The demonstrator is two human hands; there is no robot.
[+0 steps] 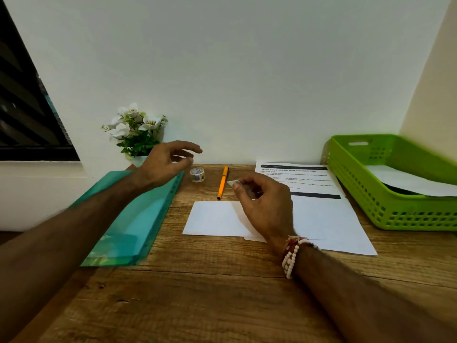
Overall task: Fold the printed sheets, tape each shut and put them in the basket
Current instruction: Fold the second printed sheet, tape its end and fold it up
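Desk (pixel 222 280): R hand (pixel 262 206) w/ tape bit (pixel 232 182)

One pen (pixel 222 182), one tape roll (pixel 197 175), perhaps three sheets (pixel 331 219).

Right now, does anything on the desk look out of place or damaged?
Nothing stands out. The folded sheet lies flat, the tape roll and pen rest near the wall, and the basket sits upright with paper inside.

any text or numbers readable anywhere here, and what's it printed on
"1797", roughly: white digits in the dark header bar of the printed white sheet; blurred, uncertain.
Bold heading and body lines on that sheet: too blurred to read.
Pattern on the small roll of decorative tape: no legible text.
Nothing else carries writing.
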